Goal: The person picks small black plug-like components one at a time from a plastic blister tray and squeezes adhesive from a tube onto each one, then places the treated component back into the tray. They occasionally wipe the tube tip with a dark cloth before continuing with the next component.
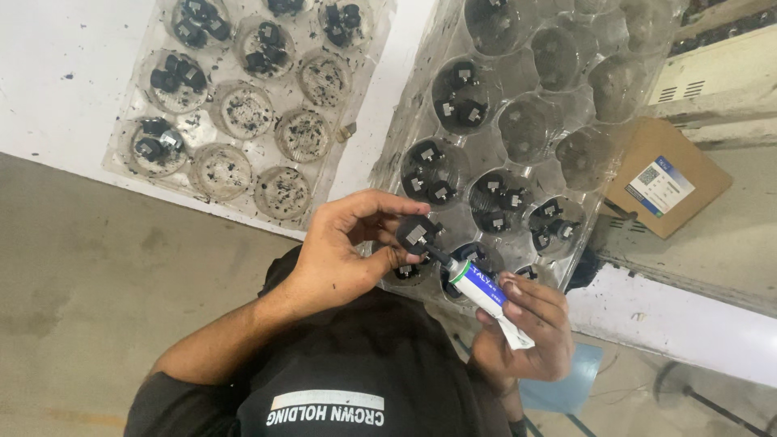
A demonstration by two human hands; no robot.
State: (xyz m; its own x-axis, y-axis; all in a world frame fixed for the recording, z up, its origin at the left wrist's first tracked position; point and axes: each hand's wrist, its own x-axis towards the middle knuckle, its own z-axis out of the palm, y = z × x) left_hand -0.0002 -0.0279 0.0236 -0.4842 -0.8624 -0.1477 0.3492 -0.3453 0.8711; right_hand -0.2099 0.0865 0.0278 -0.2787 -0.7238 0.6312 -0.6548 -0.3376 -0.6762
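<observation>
My left hand [344,247] pinches a small round black part [417,233] with a silvery metal tab on its face, thumb below and fingers above. My right hand [530,328] grips a small white tube [486,293] with a blue-and-green label. The tube's dark nozzle touches the lower right edge of the black part. Both hands are in front of my chest, over the near end of a clear plastic tray [453,97]. Several of its round cups hold the same black parts.
A second clear cup tray [146,105], dirty with black flecks and holding a few black parts, lies on the white table [65,73] at the upper left. A brown cardboard box [664,178] with a white label sits at the right. Grey floor lies below left.
</observation>
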